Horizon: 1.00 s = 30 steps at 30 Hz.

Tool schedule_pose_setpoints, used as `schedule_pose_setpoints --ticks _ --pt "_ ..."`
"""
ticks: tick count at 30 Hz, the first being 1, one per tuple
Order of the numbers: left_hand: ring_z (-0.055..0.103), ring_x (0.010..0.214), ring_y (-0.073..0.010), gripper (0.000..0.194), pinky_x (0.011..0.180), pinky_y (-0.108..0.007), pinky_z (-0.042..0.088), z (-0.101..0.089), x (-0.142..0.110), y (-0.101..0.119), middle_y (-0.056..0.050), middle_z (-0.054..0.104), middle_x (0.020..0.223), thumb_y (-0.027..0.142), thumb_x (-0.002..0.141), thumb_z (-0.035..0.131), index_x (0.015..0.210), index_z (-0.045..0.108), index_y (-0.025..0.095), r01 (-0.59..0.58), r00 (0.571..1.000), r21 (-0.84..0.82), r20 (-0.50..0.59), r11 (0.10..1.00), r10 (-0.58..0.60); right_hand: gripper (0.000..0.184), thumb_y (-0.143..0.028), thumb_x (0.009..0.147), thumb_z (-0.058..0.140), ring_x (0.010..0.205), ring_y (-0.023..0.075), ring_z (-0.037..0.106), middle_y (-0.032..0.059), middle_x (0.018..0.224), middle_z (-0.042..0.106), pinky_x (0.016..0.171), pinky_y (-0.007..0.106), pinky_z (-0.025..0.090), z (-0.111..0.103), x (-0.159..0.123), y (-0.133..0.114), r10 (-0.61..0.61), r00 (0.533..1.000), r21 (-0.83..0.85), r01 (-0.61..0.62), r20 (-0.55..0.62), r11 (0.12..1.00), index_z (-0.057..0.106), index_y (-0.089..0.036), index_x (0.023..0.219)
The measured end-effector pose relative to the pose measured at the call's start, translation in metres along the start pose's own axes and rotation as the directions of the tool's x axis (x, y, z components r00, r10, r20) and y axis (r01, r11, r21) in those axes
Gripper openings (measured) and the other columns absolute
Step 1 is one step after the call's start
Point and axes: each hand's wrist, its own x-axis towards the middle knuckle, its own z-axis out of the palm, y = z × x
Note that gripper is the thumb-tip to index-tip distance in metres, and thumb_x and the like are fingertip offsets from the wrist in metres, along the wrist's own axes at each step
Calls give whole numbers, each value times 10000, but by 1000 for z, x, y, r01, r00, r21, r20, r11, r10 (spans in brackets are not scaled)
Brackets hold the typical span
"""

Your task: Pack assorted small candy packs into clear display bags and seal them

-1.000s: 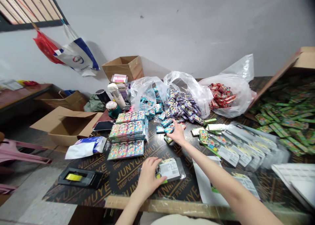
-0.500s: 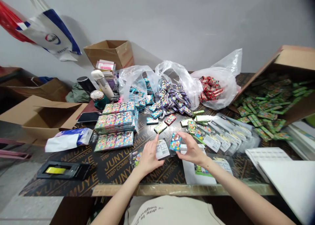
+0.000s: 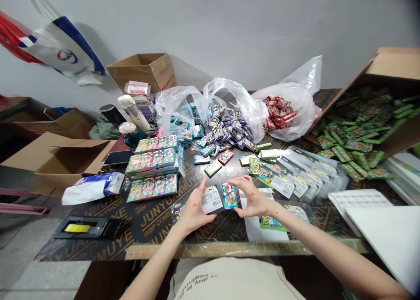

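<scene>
My left hand (image 3: 193,210) is closed around a dark, flat packet (image 3: 212,199) that bears a white barcode label. Its printed left end sticks out past my wrist. Between the thumb and fingers of my right hand (image 3: 251,198) is a small blue candy packet (image 3: 230,196), its patterned face up, close beside the labelled packet's right end. Whether the two touch I cannot tell. Just beyond my hands lie a green packet (image 3: 213,168) and a red packet (image 3: 225,157). A white sheet (image 3: 262,230) and a green printed bag (image 3: 274,222) lie under my right wrist.
Wrapped rows of packets (image 3: 152,187) are stacked at left, near a tape dispenser (image 3: 87,227). Plastic bags hold blue, purple and red packets (image 3: 278,111) at the back. Labelled clear bags (image 3: 300,181) fan out at right, before a tipped carton (image 3: 398,74) of green packets.
My right hand has moved left with the blue packet, bringing it up against or close to the labelled packet. My left hand has shifted slightly left, and the whole view has moved a little.
</scene>
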Motion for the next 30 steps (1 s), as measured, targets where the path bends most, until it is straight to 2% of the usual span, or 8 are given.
schedule_pose_setpoints --ticks 3,7,12,17,20,22,25,30 --pt "416 1156 -264 998 999 -423 323 -6 0 -2 -103 396 1294 220 571 679 1395 117 218 -13 999 23 40 1000 12 792 -268 550 648 1093 268 446 90 1208 491 978 435 226 -7 -1 3 29 1000 41 -29 0 999 342 -203 1278" --pt "406 1163 -277 1007 1004 -430 316 -8 -1 0 -106 410 1289 219 547 689 1392 142 217 -52 991 25 126 998 48 847 -250 533 674 1123 254 411 76 1226 475 989 401 241 -18 5 0 1 990 126 -19 143 992 320 -209 1301" --pt "426 1146 -261 1049 990 -402 341 -4 -4 4 -103 404 1303 205 520 700 1394 121 214 -36 985 -30 167 999 40 867 -305 531 688 1010 258 477 62 1133 544 995 447 199 -20 15 -11 -55 971 49 45 231 998 331 -233 1318" --pt "437 1134 -261 1038 982 -420 348 -1 -3 8 -104 435 1256 224 540 697 1396 109 212 -10 994 -46 107 999 15 862 -301 554 681 987 262 491 68 1096 571 988 483 176 -14 16 -20 -36 984 -32 42 173 999 323 -236 1336" --pt "437 1135 -266 1040 979 -431 348 -1 -2 9 -103 442 1241 222 548 692 1399 94 217 -3 998 -31 57 1000 5 900 -367 583 699 1062 271 462 81 1211 519 991 460 180 -13 14 -17 -45 989 -30 50 138 998 262 -246 1361" --pt "436 1140 -268 1028 978 -433 349 -2 0 9 -106 432 1254 221 558 688 1398 96 221 4 1000 -20 25 1000 -3 942 -444 588 713 1120 283 431 97 1270 477 996 454 170 -10 11 -13 -26 998 -38 29 59 999 224 -250 1369" --pt "437 1142 -266 1016 974 -435 351 -3 2 8 -107 431 1255 224 569 684 1397 96 221 19 1000 -6 -10 1000 -19 900 -471 665 668 1142 282 433 107 1208 538 1009 475 117 2 3 -15 44 998 -50 -47 -49 998 168 -254 1381" --pt "452 1124 -256 1032 970 -405 356 0 5 6 -105 451 1230 235 561 691 1398 87 197 25 999 -4 -39 1000 -25 702 -377 818 520 1037 219 544 94 1276 488 1032 468 91 25 2 -17 50 998 32 -51 30 998 128 -271 1391"
